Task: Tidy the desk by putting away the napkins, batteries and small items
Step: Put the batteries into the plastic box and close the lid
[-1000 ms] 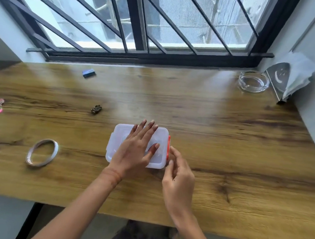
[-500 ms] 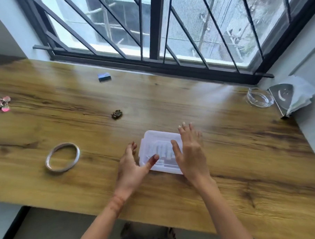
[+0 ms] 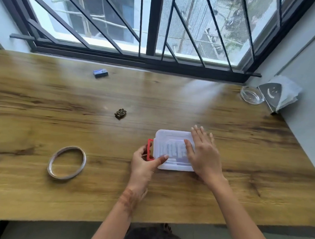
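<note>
A clear plastic box (image 3: 172, 138) with a lid lies on the wooden desk (image 3: 171, 105), near the front middle. Pale cylinders, probably batteries (image 3: 173, 150), show dimly through the lid. My right hand (image 3: 204, 154) lies flat on the lid's right half, fingers spread. My left hand (image 3: 144, 164) pinches the red clasp (image 3: 149, 149) on the box's left end, thumb resting on the lid. White napkins (image 3: 287, 92) stand in a metal holder (image 3: 270, 93) at the far right corner.
A silvery ring (image 3: 66, 162) lies left of the box. A small dark brown trinket (image 3: 120, 113) sits further back, and a blue eraser-like block (image 3: 100, 73) lies near the window. A glass ashtray (image 3: 252, 95) stands beside the napkin holder. A wall borders the desk's right side.
A second ago my left hand pressed the lid and my right worked the clasp on the right end. The hands have since swapped: the right presses, the left has taken the red clasp on the left end.
</note>
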`<state>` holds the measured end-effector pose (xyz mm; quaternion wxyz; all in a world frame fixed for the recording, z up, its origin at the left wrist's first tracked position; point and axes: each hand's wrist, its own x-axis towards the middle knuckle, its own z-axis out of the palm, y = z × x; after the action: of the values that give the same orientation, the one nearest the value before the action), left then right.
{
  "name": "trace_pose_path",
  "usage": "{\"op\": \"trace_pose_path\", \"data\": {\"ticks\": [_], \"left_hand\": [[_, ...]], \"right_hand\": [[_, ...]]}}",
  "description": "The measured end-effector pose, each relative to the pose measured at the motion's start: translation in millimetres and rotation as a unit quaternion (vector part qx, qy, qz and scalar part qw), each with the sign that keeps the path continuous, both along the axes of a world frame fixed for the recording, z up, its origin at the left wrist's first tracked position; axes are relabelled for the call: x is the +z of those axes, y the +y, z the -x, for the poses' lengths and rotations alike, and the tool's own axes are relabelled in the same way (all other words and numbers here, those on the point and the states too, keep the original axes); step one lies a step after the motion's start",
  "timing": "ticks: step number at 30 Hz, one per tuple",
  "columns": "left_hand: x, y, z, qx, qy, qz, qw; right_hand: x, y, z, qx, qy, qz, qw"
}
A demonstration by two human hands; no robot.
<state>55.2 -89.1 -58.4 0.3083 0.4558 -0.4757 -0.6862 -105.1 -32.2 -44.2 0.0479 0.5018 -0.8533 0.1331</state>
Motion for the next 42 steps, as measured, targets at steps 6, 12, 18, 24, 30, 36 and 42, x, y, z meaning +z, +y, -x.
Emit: {"op": "trace_pose_path", "data": {"ticks": [6, 12, 18, 24, 30, 36, 42], "left_hand": [[1.2, 9.0, 0.9, -0.040, -0.039, 0.097, 0.994], [6.9, 11.2, 3.6, -0.078, -0.106, 0.197, 0.971], [6.5, 10.7, 4.0, -0.077, -0.129, 0.244, 0.958], [6.7, 8.7, -1.2, -0.098, -0.129, 0.244, 0.956], [-0.9, -1.9, -10.5, -0.098, -0.089, 0.171, 0.976], [4.8, -1.8, -8.7, -0.123, -0.042, 0.147, 0.981], [16.4, -10.7, 15.5, -0.140, -0.018, 0.131, 0.981]], "right_hand": [[2.2, 0.6, -1.5, -0.008, -0.003, -0.001, 1.000], [0.9, 0.8, -2.0, -0.016, -0.004, 0.001, 1.000], [2.5, 1.6, -2.5, -0.012, -0.013, 0.006, 1.000], [5.7, 9.1, -7.5, -0.081, -0.104, 0.131, 0.983], [-4.6, 40.9, -25.5, -0.244, -0.385, 0.284, 0.844], [-8.4, 46.3, -33.3, -0.230, -0.449, 0.308, 0.807], [-0.4, 59.5, -18.1, -0.232, -0.467, 0.353, 0.777]]}}
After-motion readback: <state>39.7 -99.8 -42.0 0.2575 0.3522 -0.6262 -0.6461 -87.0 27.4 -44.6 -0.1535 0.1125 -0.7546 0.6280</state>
